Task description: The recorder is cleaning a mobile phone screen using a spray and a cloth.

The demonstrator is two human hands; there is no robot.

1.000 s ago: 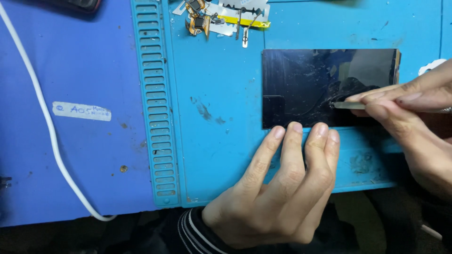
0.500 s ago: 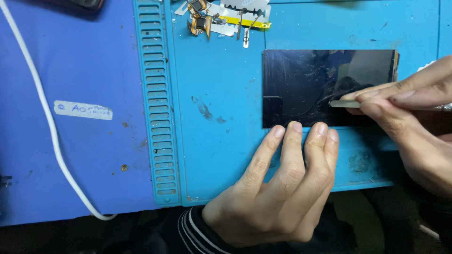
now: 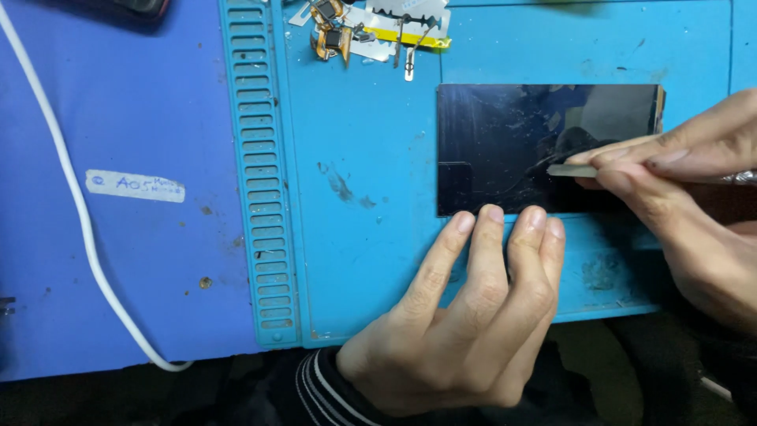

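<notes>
Head view: a dark glass panel [image 3: 544, 146] is laid flat on the teal mat [image 3: 371, 260], long axis left to right. Its near edge is pinned by the left hand [image 3: 465, 315], fingers extended. A thin blade [image 3: 569, 170] is pinched by the right hand [image 3: 694, 205], the nearer one, tip on the panel's right part.

A blue desk [image 3: 118, 260] fills the view, marked with small stains. On it lies a lighter turquoise work mat [image 3: 355, 237] with a slotted strip along its left edge. A white cable [image 3: 71, 205] curves down the desk's left side, past a white label [image 3: 134, 185]. Light falls evenly from above.
</notes>
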